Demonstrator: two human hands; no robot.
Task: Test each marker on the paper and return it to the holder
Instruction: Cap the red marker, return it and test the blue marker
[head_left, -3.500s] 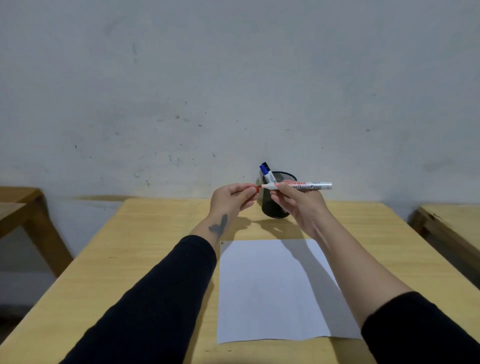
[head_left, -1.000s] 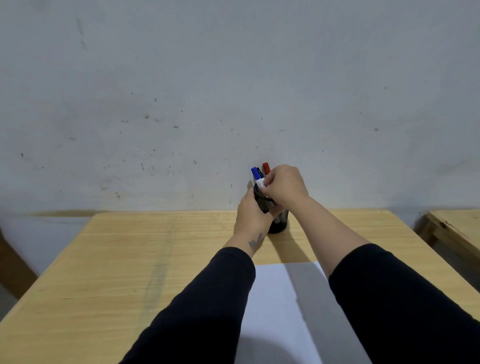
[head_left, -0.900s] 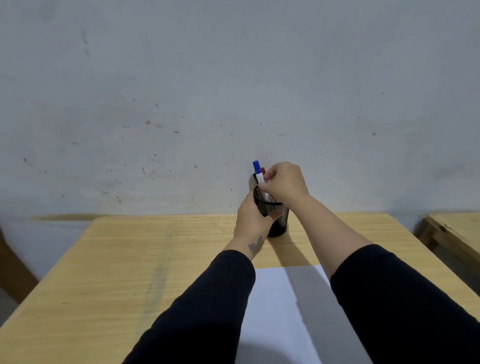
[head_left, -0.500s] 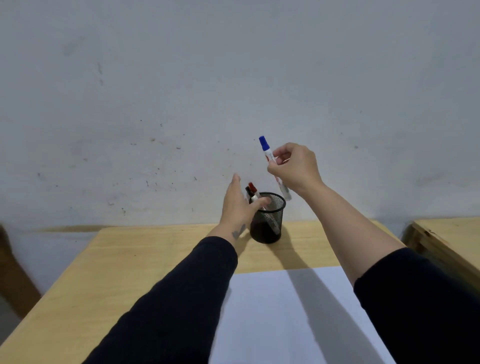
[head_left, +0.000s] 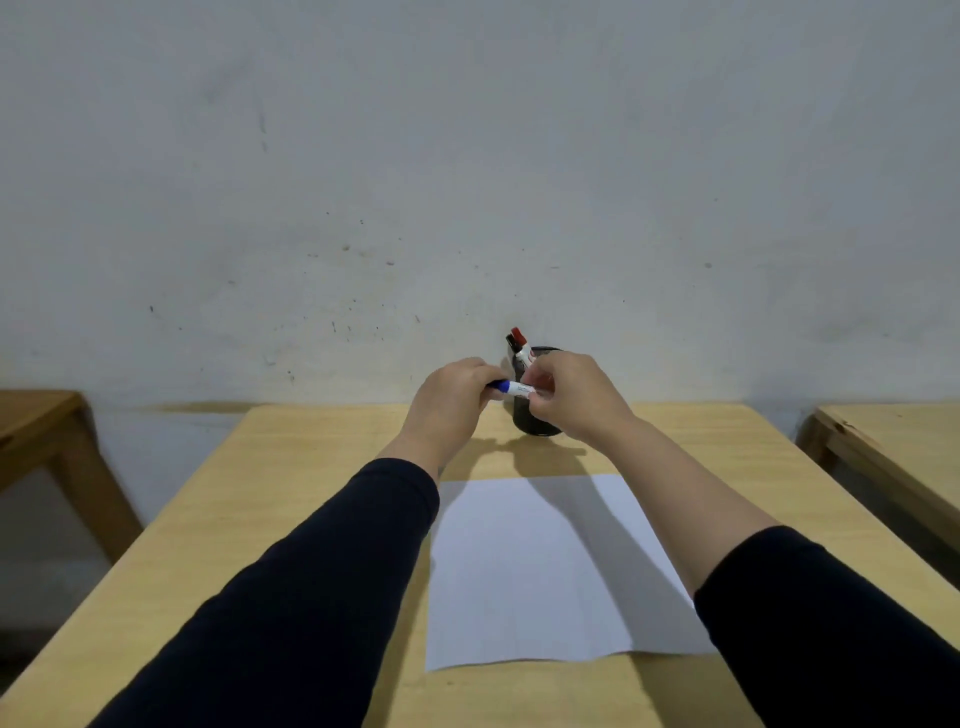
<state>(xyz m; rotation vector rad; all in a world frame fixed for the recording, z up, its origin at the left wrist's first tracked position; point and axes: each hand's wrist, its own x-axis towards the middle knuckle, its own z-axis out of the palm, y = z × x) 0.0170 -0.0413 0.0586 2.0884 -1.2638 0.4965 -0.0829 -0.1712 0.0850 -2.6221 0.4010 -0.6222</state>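
I hold a blue-capped white marker (head_left: 515, 387) level in front of the holder, above the table's far edge. My left hand (head_left: 451, 405) is closed around its blue cap end. My right hand (head_left: 569, 396) grips the white barrel. The black mesh holder (head_left: 535, 423) stands behind my hands near the wall, mostly hidden by them. A red-capped marker (head_left: 521, 347) and a dark-capped one stick out of its top. A white sheet of paper (head_left: 540, 571) lies flat on the table below my forearms.
The wooden table (head_left: 291, 519) stands against a grey wall. Another wooden table (head_left: 893, 447) is at the right, and a wooden piece of furniture (head_left: 41, 436) is at the left.
My right hand lifted the blue marker out of the holder and brought it down level. My left hand let go of the holder and closed on the marker's cap end.
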